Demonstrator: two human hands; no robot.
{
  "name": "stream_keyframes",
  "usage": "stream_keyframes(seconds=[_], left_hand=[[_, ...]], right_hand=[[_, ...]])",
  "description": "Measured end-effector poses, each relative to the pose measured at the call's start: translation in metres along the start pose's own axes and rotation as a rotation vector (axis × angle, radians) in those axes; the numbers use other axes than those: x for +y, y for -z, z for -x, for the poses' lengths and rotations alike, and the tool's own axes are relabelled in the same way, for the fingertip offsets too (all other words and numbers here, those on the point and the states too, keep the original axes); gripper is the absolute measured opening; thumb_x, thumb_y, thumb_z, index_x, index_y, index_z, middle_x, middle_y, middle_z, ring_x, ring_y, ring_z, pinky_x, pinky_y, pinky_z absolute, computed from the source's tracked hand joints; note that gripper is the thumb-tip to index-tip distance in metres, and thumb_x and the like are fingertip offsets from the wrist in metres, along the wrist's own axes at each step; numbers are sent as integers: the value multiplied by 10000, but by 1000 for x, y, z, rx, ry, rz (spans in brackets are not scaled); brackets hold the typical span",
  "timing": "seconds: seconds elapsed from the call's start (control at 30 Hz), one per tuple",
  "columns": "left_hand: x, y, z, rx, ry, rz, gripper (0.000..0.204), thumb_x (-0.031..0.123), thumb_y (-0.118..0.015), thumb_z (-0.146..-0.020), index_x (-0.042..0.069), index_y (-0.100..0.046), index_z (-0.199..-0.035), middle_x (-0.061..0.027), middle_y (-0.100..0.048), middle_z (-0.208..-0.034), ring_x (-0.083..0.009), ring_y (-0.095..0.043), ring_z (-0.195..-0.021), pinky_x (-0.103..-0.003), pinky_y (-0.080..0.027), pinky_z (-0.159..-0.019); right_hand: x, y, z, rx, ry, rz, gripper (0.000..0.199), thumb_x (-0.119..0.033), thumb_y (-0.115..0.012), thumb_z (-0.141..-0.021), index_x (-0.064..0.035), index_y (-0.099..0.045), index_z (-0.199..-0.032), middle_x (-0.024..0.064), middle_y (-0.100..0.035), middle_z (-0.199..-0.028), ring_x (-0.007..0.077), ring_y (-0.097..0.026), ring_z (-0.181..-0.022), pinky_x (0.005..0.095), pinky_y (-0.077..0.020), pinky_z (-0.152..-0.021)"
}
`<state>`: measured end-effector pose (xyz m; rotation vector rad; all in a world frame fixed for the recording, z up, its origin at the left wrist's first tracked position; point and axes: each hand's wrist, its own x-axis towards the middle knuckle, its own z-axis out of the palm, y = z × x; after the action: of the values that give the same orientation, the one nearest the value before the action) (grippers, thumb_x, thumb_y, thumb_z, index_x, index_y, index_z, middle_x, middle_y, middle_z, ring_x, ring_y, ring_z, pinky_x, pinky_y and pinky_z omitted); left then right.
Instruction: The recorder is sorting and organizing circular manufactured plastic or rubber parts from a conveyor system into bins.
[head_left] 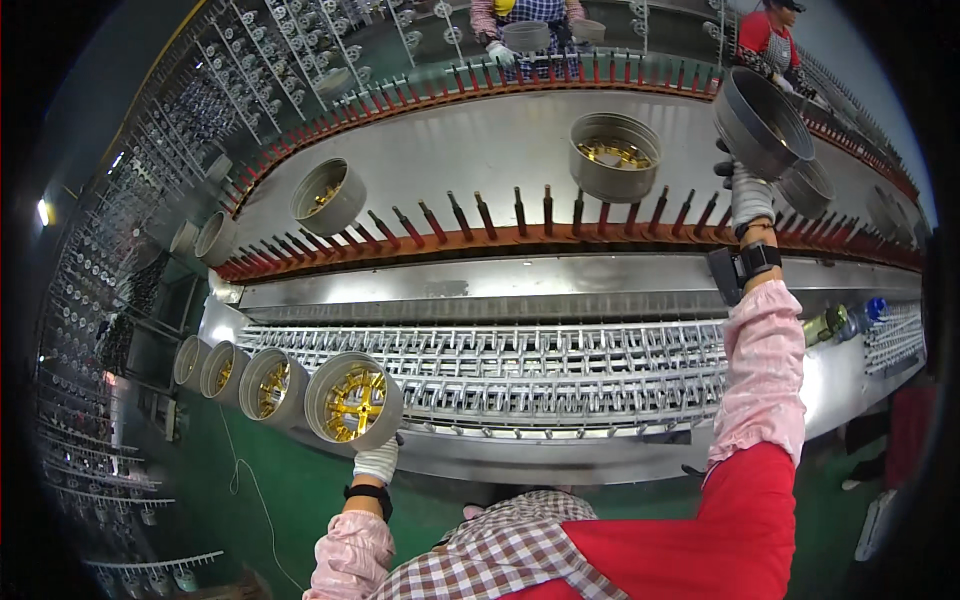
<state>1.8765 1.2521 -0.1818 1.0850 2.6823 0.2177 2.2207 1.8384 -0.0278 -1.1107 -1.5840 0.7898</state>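
Note:
My right hand (748, 195), in a white glove with dark fingertips, is stretched far forward. It grips a grey round tub (735, 100) by its outer wall, and the tub is tilted above the row of upright pegs; its bottom is out of sight. Low on the left, my left hand (377, 462), gloved too, is closed at the underside of another grey tub (393, 405); its fingers are mostly hidden. Inside that tub lies a shiny gold spoked part (352, 404). A neighbouring grey tub (293, 402) holds gold pieces, in a line with others.
Ahead runs a metal table (460, 145) edged with red, dark-tipped pegs (548, 212). On it stand a tub with gold pieces (614, 185) and another (348, 205). Nearer are silver racks (560, 375). Co-workers (530, 12) (770, 40) stand beyond. Hanging parts (90, 330) fill the left.

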Motion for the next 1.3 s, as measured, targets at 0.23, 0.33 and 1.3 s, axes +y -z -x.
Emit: stream_keyframes(seconds=[0.23, 0.33, 1.3], left_hand=[[-15, -10, 9, 79, -39, -44, 196, 143, -348, -849, 93, -537, -848, -144, -581, -879, -305, -546, -840, -409, -418, -757], [-20, -19, 2, 120, -168, -181, 201, 136, -358, -833, 92, -550, -873, -158, -578, -937, -313, -553, -871, -424, -434, -747], [-39, -22, -12, -93, -272, -430, 339, 142, -339, -839, 56, -447, -1148, -160, -464, -1175, -286, -439, -1086, -383, -336, -933]], right_hand=[[-80, -11, 202, -9, 689, 1188, 184, -100, -488, -722, -64, -545, -893, 92, -564, -794, 239, -565, -653, 371, -454, -611], [-60, -27, 302, -137, 670, 764, 165, -93, -500, -727, -80, -552, -883, 109, -552, -750, 256, -551, -659, 371, -457, -627], [-26, -145, 452, -330, 197, 425, 361, -328, -369, -838, -128, -485, -1114, 86, -510, -1147, 247, -479, -1041, 392, -363, -901]])
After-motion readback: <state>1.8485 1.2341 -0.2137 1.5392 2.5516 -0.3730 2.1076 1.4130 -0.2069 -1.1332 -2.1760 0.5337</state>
